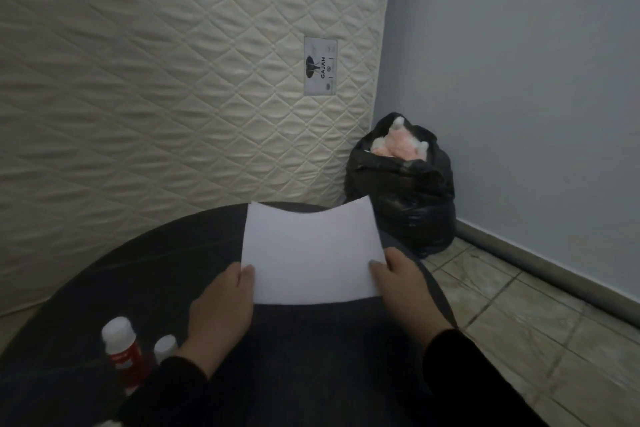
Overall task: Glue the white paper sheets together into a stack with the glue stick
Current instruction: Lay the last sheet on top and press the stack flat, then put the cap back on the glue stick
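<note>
A white paper sheet (pixel 311 253) is held up over the dark round table (pixel 145 274), its far edge sagging in the middle. My left hand (pixel 225 308) grips its near left corner, thumb on top. My right hand (pixel 401 291) grips the near right corner the same way. Whether this is one sheet or several together I cannot tell. A red glue stick with a white cap (pixel 122 347) stands at the table's near left. A second, smaller white-capped stick (pixel 165 347) stands right beside it, partly hidden by my left sleeve.
A quilted cream mattress (pixel 173 80) leans upright behind the table. A black plastic bag (pixel 405 191) with pink stuffing stands in the corner by the blue wall (pixel 519 80). Tiled floor (pixel 526 322) lies to the right of the table.
</note>
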